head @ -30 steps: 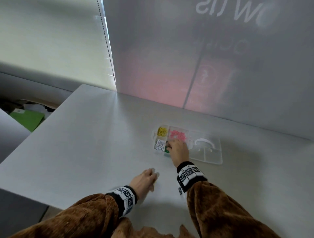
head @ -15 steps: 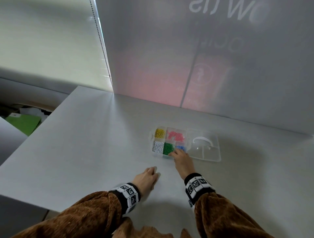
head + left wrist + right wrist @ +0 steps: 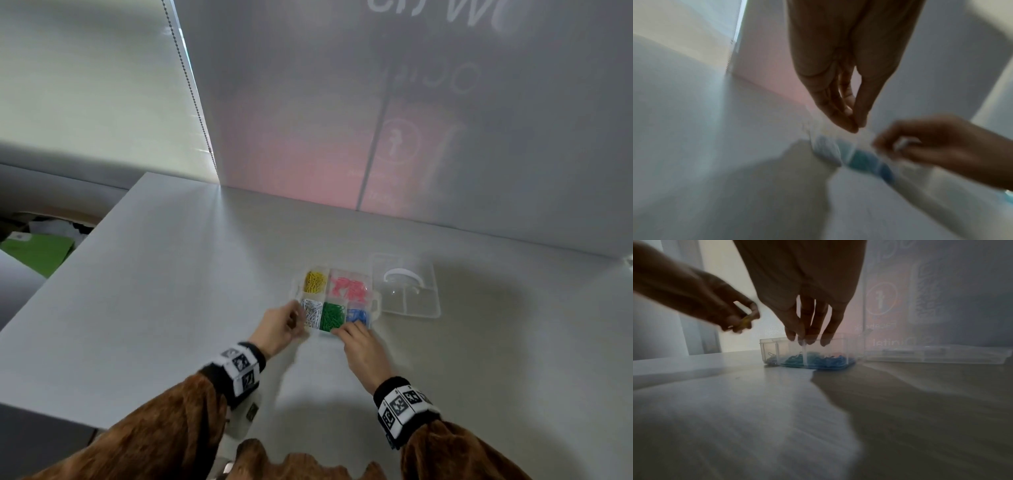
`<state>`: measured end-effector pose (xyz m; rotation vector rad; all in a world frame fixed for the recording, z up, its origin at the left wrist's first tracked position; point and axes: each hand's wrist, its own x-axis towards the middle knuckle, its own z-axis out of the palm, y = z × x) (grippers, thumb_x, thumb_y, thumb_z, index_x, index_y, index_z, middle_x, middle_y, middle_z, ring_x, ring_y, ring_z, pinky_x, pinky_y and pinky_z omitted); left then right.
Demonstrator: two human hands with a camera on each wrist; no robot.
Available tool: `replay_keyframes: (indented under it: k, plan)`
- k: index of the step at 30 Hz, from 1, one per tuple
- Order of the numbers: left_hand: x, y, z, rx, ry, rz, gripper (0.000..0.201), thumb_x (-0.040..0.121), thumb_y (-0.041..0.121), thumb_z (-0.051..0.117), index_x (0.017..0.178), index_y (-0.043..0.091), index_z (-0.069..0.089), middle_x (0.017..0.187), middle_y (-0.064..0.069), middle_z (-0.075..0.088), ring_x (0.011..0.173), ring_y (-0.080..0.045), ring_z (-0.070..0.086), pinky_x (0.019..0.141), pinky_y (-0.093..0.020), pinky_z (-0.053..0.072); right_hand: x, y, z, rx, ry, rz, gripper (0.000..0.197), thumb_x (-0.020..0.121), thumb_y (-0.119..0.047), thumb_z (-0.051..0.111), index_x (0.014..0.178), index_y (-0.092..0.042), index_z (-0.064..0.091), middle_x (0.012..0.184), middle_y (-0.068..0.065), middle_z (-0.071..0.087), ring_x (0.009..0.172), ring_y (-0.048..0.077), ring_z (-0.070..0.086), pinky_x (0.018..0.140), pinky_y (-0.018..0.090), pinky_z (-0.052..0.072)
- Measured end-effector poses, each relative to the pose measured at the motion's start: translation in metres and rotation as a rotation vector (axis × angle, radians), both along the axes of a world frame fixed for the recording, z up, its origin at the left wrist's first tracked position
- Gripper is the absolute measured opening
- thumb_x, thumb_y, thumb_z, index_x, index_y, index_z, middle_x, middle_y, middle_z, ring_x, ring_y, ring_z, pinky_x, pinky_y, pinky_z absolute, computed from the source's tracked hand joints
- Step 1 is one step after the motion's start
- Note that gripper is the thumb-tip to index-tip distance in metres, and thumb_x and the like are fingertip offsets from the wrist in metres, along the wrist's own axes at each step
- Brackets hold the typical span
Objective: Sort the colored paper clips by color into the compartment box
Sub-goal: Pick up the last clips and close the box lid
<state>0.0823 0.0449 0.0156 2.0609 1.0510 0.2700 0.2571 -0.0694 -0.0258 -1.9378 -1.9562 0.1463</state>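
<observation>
The clear compartment box (image 3: 374, 310) sits open on the white table, with yellow (image 3: 315, 281), pink (image 3: 350, 287), white (image 3: 311, 313), green (image 3: 332, 316) and blue (image 3: 358, 315) paper clips in separate compartments. My left hand (image 3: 297, 320) is at the box's left edge with finger and thumb pinched together (image 3: 857, 127). In the right wrist view it pinches a small yellowish thing (image 3: 745, 320), seemingly a yellow paper clip. My right hand (image 3: 342, 330) has straight fingers (image 3: 807, 340) touching the front rim above the green and blue compartments.
The box's clear lid (image 3: 411, 301) lies flat, folded open to the right. A grey partition wall (image 3: 445, 137) stands just behind the table. The table's left edge (image 3: 68, 267) drops to a lower area holding a green item (image 3: 34, 248).
My left hand has left the near part of the table and moved forward to the box's left edge. My right hand drew back from the pink compartment to the front rim.
</observation>
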Motion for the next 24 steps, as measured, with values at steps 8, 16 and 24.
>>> replay_keyframes:
  k: [8, 16, 24]
  plan:
    - [0.052, 0.059, 0.005, 0.181, 0.180, -0.013, 0.017, 0.085, 0.002, 0.056, 0.101, 0.004, 0.062, 0.104, -0.015, 0.063, 0.096, -0.030, 0.058, 0.085, -0.030, 0.042, -0.003, -0.034, -0.007, -0.035, -0.019, 0.160, 0.062, 0.049, 0.009, 0.070, 0.104, -0.019, 0.066, 0.091, -0.008, 0.064, 0.088, 0.006, 0.045, 0.073, 0.017, 0.043]
    - [0.025, 0.045, -0.002, 0.166, 0.023, 0.069, 0.019, 0.088, 0.003, 0.056, 0.105, 0.004, 0.066, 0.102, -0.009, 0.068, 0.089, -0.019, 0.062, 0.086, -0.023, 0.047, 0.039, -0.028, 0.013, 0.077, 0.208, 0.018, 0.044, 0.076, 0.007, 0.044, 0.107, -0.015, 0.066, 0.100, 0.004, 0.068, 0.091, 0.014, 0.062, 0.080, 0.017, 0.043]
    - [-0.015, 0.006, -0.021, -0.186, 0.097, 0.215, 0.029, 0.089, 0.027, 0.060, 0.109, 0.006, 0.054, 0.094, -0.007, 0.064, 0.072, -0.016, 0.059, 0.070, -0.024, 0.050, 0.135, 0.033, 0.011, -0.497, -0.043, -0.301, 0.027, 0.087, -0.013, 0.054, 0.113, -0.012, 0.054, 0.120, 0.007, 0.048, 0.119, 0.024, 0.042, 0.089, 0.037, 0.043]
